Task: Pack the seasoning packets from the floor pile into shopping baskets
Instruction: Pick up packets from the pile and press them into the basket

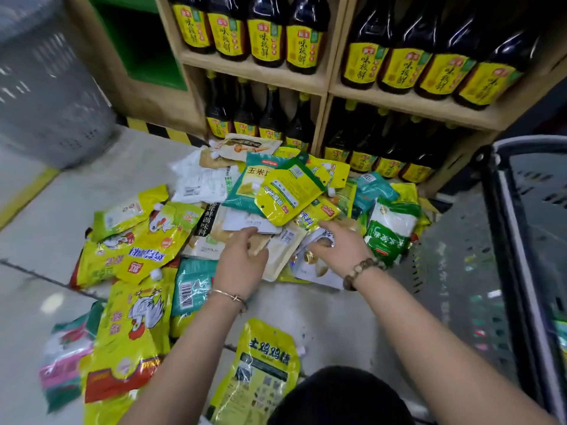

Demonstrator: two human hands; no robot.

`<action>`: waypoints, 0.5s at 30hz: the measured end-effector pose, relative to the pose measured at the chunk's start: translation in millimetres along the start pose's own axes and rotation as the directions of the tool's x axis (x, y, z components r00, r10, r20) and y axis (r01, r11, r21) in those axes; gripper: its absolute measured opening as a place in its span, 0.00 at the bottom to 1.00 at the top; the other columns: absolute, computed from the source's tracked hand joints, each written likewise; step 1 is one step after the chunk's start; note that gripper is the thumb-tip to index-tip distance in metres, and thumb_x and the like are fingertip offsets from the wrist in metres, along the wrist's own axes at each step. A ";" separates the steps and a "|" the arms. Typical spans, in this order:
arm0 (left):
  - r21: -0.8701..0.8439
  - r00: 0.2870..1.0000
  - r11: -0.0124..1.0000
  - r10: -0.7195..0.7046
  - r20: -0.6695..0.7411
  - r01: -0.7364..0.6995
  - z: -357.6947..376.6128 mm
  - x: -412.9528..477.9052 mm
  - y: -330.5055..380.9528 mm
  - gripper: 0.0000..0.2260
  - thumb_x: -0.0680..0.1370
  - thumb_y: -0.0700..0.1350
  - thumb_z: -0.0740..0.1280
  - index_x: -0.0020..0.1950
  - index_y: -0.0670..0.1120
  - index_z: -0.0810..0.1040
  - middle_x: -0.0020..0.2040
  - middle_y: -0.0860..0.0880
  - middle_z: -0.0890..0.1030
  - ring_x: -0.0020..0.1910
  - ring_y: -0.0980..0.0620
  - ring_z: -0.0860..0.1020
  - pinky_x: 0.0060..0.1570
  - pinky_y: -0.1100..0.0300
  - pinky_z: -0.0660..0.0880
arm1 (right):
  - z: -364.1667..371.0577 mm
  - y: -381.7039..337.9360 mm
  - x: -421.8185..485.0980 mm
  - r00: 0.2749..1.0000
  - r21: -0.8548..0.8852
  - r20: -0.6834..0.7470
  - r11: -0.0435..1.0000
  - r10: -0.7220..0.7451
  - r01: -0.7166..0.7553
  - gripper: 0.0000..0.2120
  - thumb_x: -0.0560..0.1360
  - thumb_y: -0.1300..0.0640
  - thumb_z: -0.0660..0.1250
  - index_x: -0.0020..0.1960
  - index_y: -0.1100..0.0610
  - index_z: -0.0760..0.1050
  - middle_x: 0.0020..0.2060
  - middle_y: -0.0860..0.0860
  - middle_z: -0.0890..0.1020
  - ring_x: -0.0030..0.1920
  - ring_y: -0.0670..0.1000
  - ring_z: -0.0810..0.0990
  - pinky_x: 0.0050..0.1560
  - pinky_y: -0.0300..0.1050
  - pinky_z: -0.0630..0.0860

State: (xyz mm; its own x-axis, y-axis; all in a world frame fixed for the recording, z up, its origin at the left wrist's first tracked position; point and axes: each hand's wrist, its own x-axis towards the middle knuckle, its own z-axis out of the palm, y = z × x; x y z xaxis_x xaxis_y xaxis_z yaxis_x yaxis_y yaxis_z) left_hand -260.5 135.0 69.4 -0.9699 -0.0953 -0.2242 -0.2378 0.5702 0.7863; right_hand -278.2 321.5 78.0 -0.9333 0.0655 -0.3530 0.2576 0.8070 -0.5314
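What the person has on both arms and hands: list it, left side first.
No sleeves or gloves show; both forearms are bare up to the frame edge. The left hand has a thin metal bangle at its wrist, rose-gold in tone with a small crossed knot. The right hand has a bead bracelet at its wrist, made of round brown and pale beads.
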 end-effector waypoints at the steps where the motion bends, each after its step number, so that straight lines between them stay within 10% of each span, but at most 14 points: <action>1: 0.000 1.000 1.000 -0.010 0.001 0.010 1.9 3.3 -9.1 0.19 0.76 0.39 0.66 0.67 0.43 0.71 0.63 0.45 0.75 0.59 0.47 0.74 0.57 0.58 0.70 | 9.2 2.4 6.1 1.000 0.012 0.018 1.000 0.015 -0.015 0.26 0.72 0.47 0.67 0.69 0.48 0.69 0.64 0.53 0.75 0.63 0.55 0.73 0.62 0.50 0.71; 10: 0.048 0.990 0.989 -0.137 0.016 0.137 32.4 28.5 -79.8 0.20 0.76 0.40 0.66 0.68 0.45 0.71 0.66 0.46 0.73 0.58 0.48 0.75 0.56 0.58 0.71 | 85.8 17.0 55.3 0.982 -0.023 0.178 0.998 0.069 -0.066 0.25 0.74 0.50 0.66 0.70 0.50 0.68 0.62 0.54 0.76 0.62 0.54 0.73 0.57 0.42 0.70; 15: -0.084 0.984 0.983 -0.168 -0.057 0.163 54.3 54.6 -99.1 0.18 0.77 0.39 0.65 0.66 0.43 0.72 0.63 0.45 0.76 0.57 0.49 0.76 0.51 0.63 0.69 | 108.4 7.3 93.5 0.981 0.409 0.154 0.896 0.116 -0.170 0.16 0.72 0.52 0.69 0.59 0.51 0.76 0.52 0.51 0.78 0.53 0.52 0.77 0.56 0.45 0.72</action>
State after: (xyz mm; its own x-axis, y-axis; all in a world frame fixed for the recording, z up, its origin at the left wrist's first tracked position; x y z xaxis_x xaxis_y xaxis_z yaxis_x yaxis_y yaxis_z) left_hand -287.0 117.5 -51.9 -0.9177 -0.2362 -0.3195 -0.3959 0.4764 0.7851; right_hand -336.5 269.9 -42.4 -0.8474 0.0679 -0.5266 0.4922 0.4723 -0.7312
